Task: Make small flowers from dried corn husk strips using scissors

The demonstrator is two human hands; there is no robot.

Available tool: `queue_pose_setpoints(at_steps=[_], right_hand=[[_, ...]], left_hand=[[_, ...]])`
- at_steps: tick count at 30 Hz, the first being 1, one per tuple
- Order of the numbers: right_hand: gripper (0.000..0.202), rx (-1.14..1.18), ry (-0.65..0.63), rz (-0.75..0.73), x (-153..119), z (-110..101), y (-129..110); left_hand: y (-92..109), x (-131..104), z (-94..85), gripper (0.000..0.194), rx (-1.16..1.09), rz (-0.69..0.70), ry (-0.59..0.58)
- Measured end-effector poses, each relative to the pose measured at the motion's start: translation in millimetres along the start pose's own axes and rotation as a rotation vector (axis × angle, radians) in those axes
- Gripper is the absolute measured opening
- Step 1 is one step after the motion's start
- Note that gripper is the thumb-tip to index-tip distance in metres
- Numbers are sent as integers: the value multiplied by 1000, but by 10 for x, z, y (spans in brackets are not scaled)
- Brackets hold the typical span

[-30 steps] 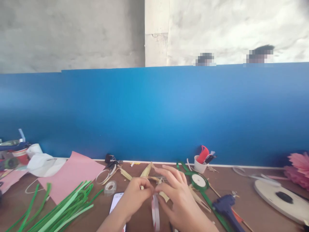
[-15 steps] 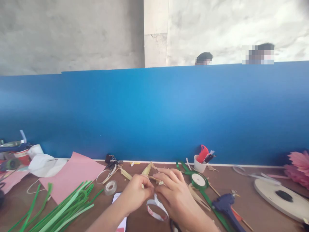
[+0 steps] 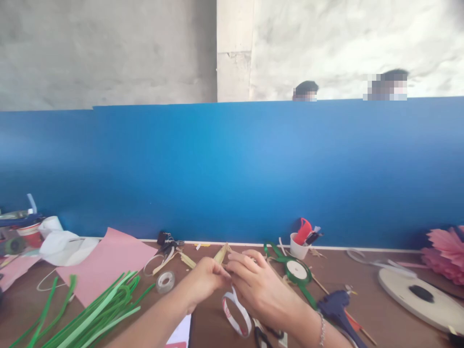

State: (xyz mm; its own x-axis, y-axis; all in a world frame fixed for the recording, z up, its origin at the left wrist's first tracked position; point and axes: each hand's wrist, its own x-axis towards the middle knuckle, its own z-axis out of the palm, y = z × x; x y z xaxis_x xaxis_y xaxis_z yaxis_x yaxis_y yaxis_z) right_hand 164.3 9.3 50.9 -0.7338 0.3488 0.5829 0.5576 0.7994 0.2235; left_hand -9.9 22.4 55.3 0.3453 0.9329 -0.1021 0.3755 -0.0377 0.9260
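Black-handled scissors [image 3: 258, 335] and a smartphone [image 3: 180, 332] lie nearest on the brown tabletop [image 3: 206, 321]. A white loop [image 3: 245, 323] with red print extends below the hands, its upper end at the right hand [image 3: 257, 287]. The right fingers are bent; whether they grip the loop cannot be determined. The left hand [image 3: 206, 281] has thumb and index finger pinched together; any held item is hidden. Beyond the fingertips: a dried husk [image 3: 222, 253], then the blue partition [image 3: 217, 169].
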Motion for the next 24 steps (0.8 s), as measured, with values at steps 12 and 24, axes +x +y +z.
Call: queue_pose_setpoints(at_steps=[12, 24], right_hand=[[14, 101, -66, 68, 51, -44, 111], [14, 179, -172, 157, 74, -76, 141]], left_hand=[[21, -139, 114, 16, 706, 487, 388], [-184, -114, 249, 26, 954, 876, 620]])
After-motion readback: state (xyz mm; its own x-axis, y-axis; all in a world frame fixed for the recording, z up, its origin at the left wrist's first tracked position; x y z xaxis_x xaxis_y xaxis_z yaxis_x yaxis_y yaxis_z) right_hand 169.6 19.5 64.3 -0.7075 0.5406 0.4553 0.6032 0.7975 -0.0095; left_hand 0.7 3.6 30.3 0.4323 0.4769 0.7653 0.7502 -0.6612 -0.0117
